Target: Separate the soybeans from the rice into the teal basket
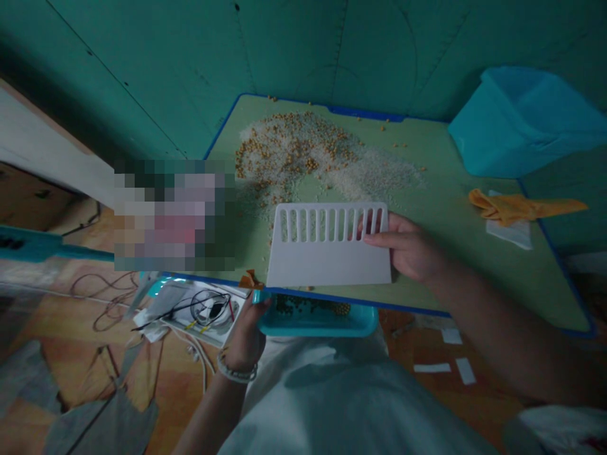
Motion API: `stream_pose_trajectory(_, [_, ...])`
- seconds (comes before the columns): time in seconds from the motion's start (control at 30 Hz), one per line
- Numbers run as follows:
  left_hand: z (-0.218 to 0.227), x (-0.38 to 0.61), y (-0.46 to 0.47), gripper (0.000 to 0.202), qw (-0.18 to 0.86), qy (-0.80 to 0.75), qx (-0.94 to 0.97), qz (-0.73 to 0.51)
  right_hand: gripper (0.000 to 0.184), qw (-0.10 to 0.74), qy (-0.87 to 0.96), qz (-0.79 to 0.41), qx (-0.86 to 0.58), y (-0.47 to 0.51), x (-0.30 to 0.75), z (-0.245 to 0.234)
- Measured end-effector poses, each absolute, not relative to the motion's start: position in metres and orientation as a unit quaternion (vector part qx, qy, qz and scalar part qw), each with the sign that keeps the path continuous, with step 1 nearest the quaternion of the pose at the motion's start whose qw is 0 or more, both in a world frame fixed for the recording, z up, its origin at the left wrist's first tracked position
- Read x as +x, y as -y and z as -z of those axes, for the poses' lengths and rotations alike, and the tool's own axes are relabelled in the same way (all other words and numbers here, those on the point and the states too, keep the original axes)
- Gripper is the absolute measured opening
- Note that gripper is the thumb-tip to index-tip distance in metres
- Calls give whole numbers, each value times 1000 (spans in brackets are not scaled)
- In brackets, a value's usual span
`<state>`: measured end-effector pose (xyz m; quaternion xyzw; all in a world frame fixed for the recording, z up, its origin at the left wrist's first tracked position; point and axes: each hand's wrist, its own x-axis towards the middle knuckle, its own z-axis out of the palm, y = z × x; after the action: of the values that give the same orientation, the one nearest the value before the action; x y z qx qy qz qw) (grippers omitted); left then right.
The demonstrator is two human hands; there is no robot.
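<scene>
Right hand (410, 249) grips the white slotted plastic scraper (329, 246) by its edge (thumb on top). Left hand (246, 338) clasps the shallow teal plastic tray (315, 321) just below it.

Green, blue-edged table top (450, 208) — bearing a scattered heap of white grains and yellow beans (303, 151) near its far edge, a blue tub (526, 123) at the far right corner, and an orange cloth (516, 206) on white paper (515, 232) beside it.

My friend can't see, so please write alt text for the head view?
A right hand holds a white slotted scraper on a green mat; the left hand holds a teal tray at its edge. Beyond lie scattered yellow beans and rice.
</scene>
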<state>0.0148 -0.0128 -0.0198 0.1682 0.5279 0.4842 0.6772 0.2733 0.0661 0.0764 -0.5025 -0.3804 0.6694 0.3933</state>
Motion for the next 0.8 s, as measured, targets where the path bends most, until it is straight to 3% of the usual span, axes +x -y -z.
stream_pose_trajectory(0.33, [17,16,13,25,685,-516,149,-492,17,359,388,-704,-475,-62,275,-80])
stream_pose_trajectory(0.53, [17,15,13,29,678,-527,152,-489,14,416,382,-666,-487,-65,274,-86])
stream_pose_trajectory(0.8, [20,13,11,36,682,-532,132,-484,17,401,371,-677,-493,-67,272,-79])
